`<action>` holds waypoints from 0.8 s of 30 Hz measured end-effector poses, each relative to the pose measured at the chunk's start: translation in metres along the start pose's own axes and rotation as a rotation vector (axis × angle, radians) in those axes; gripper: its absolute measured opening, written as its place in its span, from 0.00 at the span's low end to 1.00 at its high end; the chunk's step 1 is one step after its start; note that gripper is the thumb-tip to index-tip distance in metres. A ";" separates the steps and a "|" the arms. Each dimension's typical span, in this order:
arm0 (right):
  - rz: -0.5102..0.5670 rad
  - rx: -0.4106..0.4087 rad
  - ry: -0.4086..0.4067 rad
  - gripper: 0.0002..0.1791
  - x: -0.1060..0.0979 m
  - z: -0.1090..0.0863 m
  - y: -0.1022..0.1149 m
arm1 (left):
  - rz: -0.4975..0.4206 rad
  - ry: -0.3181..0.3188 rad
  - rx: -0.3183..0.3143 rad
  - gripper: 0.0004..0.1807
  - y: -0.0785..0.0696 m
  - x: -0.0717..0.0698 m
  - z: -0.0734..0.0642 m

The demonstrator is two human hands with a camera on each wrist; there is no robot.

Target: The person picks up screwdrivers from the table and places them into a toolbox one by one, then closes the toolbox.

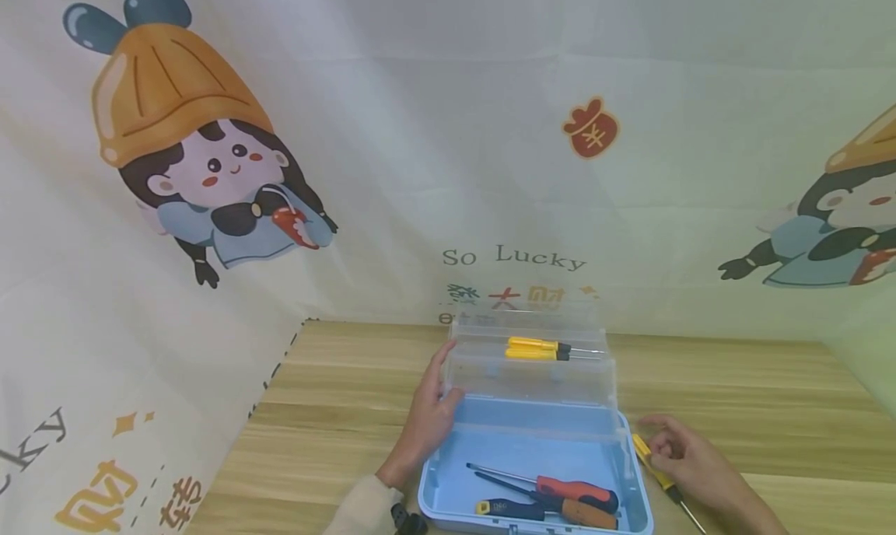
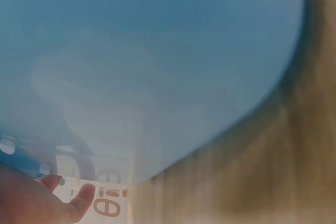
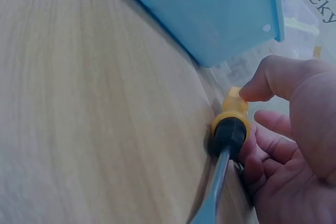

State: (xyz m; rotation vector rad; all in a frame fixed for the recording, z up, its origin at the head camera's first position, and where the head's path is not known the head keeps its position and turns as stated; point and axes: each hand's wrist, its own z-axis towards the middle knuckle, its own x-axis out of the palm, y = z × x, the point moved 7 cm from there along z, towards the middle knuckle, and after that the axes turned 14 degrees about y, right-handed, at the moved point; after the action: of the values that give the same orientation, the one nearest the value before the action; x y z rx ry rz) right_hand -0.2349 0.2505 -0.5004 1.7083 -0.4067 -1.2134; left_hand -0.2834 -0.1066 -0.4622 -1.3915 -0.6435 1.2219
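A blue toolbox (image 1: 532, 418) lies open on the table, with its clear lid (image 1: 532, 379) raised at the back. My left hand (image 1: 430, 410) holds the lid's left edge, thumb in front and fingers up along the side. Two yellow screwdrivers (image 1: 535, 354) lie in the clear upper part. Inside the blue base are a red-handled screwdriver (image 1: 577, 490), an orange-handled screwdriver (image 1: 588, 513) and a dark-handled tool (image 1: 511, 508). Right of the box, my right hand (image 1: 693, 461) pinches the handle of another yellow screwdriver (image 3: 231, 111), its shaft close along the table.
The wooden table (image 1: 336, 410) reaches out on both sides of the box. A white cloth (image 1: 420, 131) with cartoon figures and lettering hangs behind and at the left. In the right wrist view, the box's blue wall (image 3: 210, 14) rises just beyond the screwdriver.
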 end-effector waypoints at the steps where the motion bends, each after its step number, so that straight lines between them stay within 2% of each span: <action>1: 0.004 0.009 0.003 0.26 0.000 0.000 -0.001 | 0.002 0.000 0.001 0.38 0.000 0.000 0.000; 6: 0.025 0.049 0.000 0.26 0.000 0.000 -0.004 | 0.005 0.002 -0.002 0.37 0.000 0.000 0.000; 13: 0.031 0.055 -0.032 0.25 -0.002 -0.001 -0.005 | 0.000 0.004 0.003 0.37 -0.001 0.000 -0.001; 21: 0.091 0.150 -0.045 0.26 -0.006 -0.003 -0.005 | 0.005 0.002 0.006 0.37 -0.002 0.000 0.000; 24: 0.088 0.146 -0.054 0.26 -0.007 -0.004 -0.004 | 0.013 -0.002 -0.001 0.38 -0.001 0.000 0.000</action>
State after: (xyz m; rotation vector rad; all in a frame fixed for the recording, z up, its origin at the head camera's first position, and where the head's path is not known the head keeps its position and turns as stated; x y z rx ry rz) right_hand -0.2362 0.2595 -0.4996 1.7646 -0.6098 -1.1915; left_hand -0.2831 -0.1064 -0.4612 -1.3977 -0.6370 1.2334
